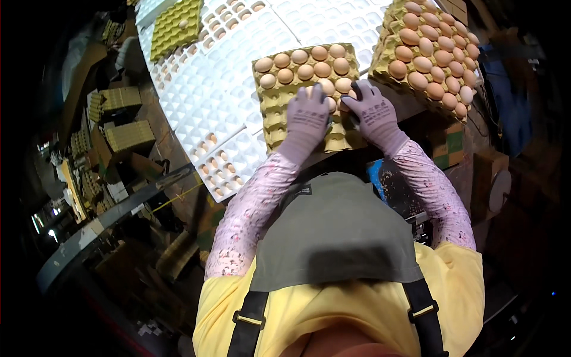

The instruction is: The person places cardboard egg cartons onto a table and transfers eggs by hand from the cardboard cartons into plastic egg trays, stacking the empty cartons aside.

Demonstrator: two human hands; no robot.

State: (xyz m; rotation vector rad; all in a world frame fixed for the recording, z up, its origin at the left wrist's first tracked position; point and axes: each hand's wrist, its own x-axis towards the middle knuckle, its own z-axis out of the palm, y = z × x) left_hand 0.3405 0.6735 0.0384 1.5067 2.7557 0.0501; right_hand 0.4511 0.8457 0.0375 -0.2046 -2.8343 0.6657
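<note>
A yellow-green pulp egg tray (273, 117) lies before me, its far rows filled with brown eggs (299, 56) and its near left cups bare. Both my hands wear grey-purple gloves. My left hand (309, 111) is over the middle of the tray, fingers curled around eggs that it partly hides. Just to its right, my right hand (371, 107) reaches over the tray's right side, fingertips at eggs in the third and fourth rows. How firmly its fingers hold them is hidden. A taller stack of pulp trays (379, 58) topped with brown eggs (421, 64) stands at the right.
White molded trays (200, 96) cover the work surface, some holding eggs (221, 167). Another pulp tray (176, 29) with one egg lies at the far left. Stacked pulp trays (129, 136) and a metal rail (111, 218) are at the left; cardboard boxes (488, 178) stand at the right.
</note>
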